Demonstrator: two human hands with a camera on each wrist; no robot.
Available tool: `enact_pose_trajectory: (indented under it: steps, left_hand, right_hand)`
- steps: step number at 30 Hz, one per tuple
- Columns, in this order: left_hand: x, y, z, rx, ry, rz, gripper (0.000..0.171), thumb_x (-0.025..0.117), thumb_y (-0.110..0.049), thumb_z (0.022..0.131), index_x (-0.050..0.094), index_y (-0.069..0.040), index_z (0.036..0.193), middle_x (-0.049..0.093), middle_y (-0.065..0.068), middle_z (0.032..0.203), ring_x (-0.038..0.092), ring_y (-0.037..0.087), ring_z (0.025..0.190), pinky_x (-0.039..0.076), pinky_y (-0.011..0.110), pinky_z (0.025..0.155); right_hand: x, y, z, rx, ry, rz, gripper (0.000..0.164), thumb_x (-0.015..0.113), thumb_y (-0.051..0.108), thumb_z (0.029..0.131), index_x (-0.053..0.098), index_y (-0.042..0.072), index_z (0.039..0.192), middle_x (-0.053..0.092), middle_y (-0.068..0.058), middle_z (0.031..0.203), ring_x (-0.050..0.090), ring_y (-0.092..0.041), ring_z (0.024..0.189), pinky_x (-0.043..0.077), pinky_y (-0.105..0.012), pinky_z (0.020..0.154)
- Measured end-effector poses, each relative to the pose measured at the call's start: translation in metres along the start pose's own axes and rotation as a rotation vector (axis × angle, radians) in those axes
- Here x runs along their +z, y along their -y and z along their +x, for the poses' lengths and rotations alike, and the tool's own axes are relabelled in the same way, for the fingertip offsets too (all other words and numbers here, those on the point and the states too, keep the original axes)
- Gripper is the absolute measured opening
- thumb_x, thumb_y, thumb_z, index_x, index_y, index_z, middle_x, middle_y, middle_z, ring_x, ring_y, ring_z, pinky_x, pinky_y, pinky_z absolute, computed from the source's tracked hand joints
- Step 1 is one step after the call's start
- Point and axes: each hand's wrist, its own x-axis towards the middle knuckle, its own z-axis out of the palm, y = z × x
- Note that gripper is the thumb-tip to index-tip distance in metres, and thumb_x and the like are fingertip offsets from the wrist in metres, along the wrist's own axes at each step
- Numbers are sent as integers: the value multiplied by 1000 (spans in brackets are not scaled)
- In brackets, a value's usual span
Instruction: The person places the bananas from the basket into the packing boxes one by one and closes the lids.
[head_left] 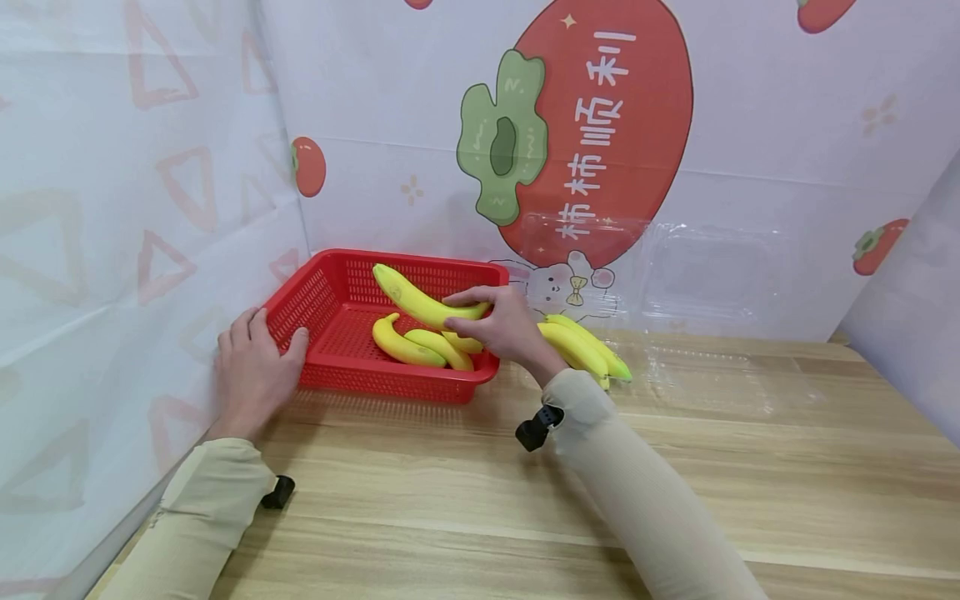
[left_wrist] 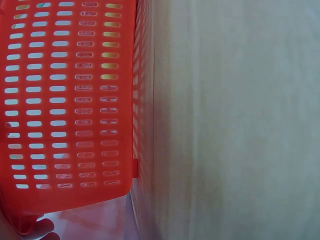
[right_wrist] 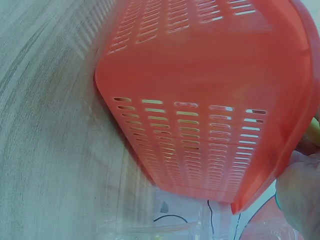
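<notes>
Pinched by the right hand [head_left: 501, 323] near 1 end, the banana [head_left: 415, 304] may slip onto bananas [head_left: 402, 343] below; left hand [head_left: 258, 368] touches basket [head_left: 367, 373].

Right hand [head_left: 512, 328] in pinch grip

White sheeting [head_left: 405, 100] (printed with red fruit [head_left: 648, 125]) backs a wood-grain table [head_left: 450, 508].
</notes>
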Motion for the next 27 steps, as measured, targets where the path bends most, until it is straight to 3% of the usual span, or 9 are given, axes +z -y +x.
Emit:
enact_pose_trajectory:
  steps: [13,27]
  left_hand:
    - [2,3,2,8,-16,1,79,44,-45,105,31,13,158,33,36,161,32,55,141,30,69,114]
    - [0,2,-1,3,-3,-10,80,43,-46,106,29,12,159,31,35,162,30,54,141,30,69,112]
  right_hand:
    - [-10,-2,-12,-32,-39,-42,33,83,25,92,81,23,125,75,-2,127,59,-24,121,66,-34,84]
    - [-22,-4,-30,-73,-89,-84,36,82,25,92,79,18,128,74,-4,129,63,-25,115,66,-33,81]
